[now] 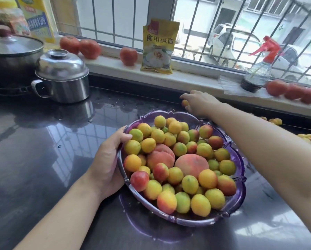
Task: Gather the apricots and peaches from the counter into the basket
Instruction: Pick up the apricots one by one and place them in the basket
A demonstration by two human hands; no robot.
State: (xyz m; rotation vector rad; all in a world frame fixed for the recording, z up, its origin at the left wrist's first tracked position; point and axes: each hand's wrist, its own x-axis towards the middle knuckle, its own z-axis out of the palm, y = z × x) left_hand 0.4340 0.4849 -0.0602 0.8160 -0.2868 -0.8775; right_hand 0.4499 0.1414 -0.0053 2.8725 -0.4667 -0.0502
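Gripping the rim of the fruit-heaped basket (240,165) on the counter (43,159), the left hand (107,165) curls its thumb over the edge while the right hand (198,103) stretches past it, fingers closing round a lone apricot (184,103) near the sill (187,79).

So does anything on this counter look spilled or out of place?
Yes. Water droplets are scattered on the dark counter behind the purple basket, and several loose apricots lie at the right, not yet gathered.
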